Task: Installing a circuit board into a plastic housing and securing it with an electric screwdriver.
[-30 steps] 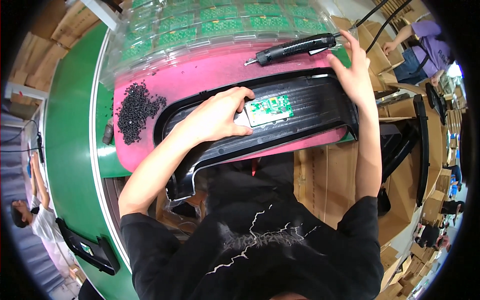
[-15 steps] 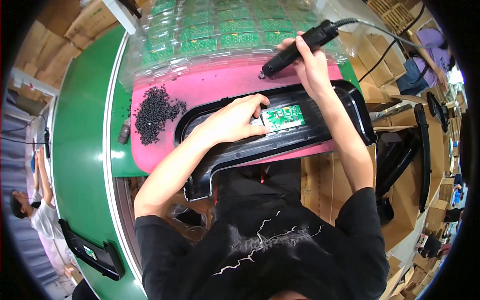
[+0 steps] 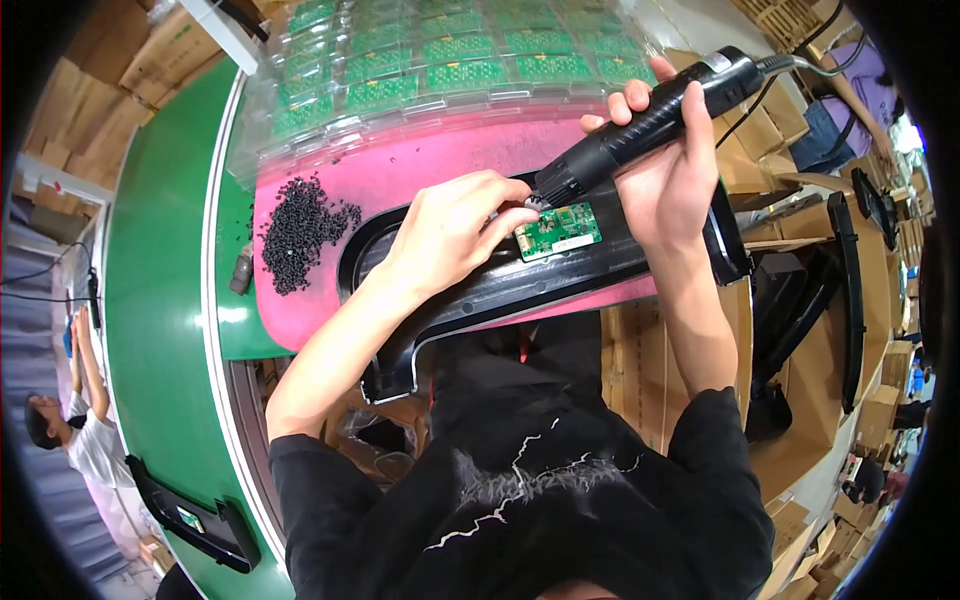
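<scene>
My right hand (image 3: 672, 190) is wrapped round a black electric screwdriver (image 3: 640, 130), tilted so that its tip points down and left at the far left corner of a green circuit board (image 3: 556, 240). The board lies inside a long black plastic housing (image 3: 480, 290). My left hand (image 3: 450, 228) is closed in a pinch right at the screwdriver's tip, above that corner. Whatever its thumb and finger hold is too small and hidden to make out.
A heap of small black screw-like pieces (image 3: 298, 235) lies on the pink mat (image 3: 420, 160). Clear trays of green boards (image 3: 460, 75) stand behind. Another black housing (image 3: 190, 515) rests on the green table (image 3: 165, 250). Cardboard boxes with black parts (image 3: 800, 310) stand at right.
My right hand has brought the screwdriver from the mat's far side nearer, to the board. My left fingers have moved from the board's left edge up to the tip.
</scene>
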`<state>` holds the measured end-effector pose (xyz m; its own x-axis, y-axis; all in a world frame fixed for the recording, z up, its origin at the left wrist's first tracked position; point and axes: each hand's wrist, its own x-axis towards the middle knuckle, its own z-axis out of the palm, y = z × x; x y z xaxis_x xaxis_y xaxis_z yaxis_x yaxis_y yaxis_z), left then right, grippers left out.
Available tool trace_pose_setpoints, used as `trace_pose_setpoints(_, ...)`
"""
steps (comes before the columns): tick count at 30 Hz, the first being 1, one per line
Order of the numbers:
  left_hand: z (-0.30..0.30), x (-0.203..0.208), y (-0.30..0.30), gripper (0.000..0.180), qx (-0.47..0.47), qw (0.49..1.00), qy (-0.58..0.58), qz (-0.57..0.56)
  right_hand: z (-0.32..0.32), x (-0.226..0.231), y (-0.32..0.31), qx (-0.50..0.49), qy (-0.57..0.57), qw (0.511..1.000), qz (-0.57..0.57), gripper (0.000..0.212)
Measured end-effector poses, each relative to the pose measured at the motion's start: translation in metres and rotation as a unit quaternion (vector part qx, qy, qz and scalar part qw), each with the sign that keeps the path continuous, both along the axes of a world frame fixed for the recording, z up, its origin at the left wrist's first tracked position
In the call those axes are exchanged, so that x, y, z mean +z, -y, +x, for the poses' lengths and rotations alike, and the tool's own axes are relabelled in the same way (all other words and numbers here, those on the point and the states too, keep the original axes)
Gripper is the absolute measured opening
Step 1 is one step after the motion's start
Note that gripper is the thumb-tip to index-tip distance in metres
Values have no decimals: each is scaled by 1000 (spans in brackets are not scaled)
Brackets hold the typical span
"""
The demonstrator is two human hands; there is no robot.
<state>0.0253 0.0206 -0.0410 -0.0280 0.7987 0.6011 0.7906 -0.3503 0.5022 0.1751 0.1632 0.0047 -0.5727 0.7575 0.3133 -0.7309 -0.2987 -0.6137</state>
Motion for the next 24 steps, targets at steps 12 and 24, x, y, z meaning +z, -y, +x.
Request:
trace_pose_setpoints(12,4,3,1,14,-30,996,-76,-36,25,18,20,-37,17,986,163,51)
trace_pose_setpoints(24,5,6,1,11,-99,975,171,-103,29,22,28,-10,-73,974,216,61)
